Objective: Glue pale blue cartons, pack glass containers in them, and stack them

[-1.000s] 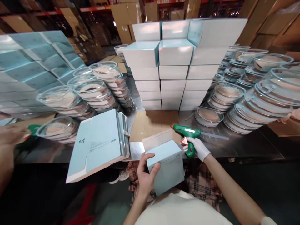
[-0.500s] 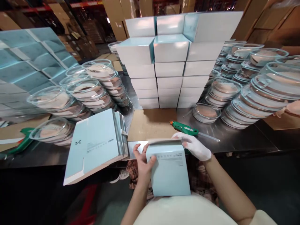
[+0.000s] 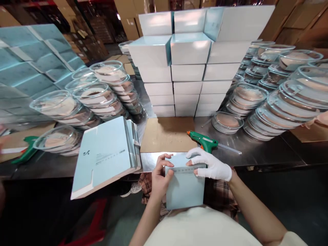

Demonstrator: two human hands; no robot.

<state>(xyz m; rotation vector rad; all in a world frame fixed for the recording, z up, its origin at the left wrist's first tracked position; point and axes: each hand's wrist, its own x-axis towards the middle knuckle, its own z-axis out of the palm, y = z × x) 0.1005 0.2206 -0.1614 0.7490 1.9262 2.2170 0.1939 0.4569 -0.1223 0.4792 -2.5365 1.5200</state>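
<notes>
The light-blue box [image 3: 185, 186] stands at the table edge [image 3: 256, 160], against the person's body. The bare left hand [image 3: 159, 177] grips its left side; the gloved right hand [image 3: 212, 166] presses its top flap, fingers [image 3: 196, 163] curled over the edge.

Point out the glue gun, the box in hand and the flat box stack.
Glue gun [image 3: 205, 141], head view: on its green body.
Box [image 3: 185, 188], head view: on its blue front face.
Flat box stack [image 3: 105, 155], head view: on the top sheet.
</notes>
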